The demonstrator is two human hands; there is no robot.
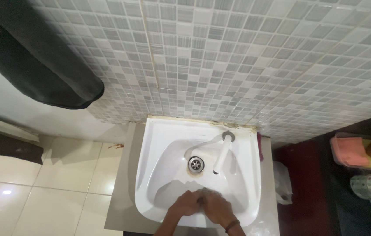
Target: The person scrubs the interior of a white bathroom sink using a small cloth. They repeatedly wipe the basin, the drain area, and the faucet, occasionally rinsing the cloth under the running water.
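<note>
Hands pressed together, fingers meeting over the near part of the white sink (159, 131): my left hand (186, 203) against my right hand (217, 208), nothing visibly held between them. Dark band on my right wrist. White tap (222, 154) points toward me, its tip near the metal drain (196, 164). Grey mosaic tile wall (238, 57) behind, dark towel (32, 61) hanging up left.

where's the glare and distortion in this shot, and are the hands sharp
Head view: a small bright glare spot sits on the floor tile at lower left; wide-angle distortion bends the mosaic tile wall and tilts the sink; the left hand and right hand, pressed together, look soft and slightly blurred; the right edge falls into shadow.
</note>
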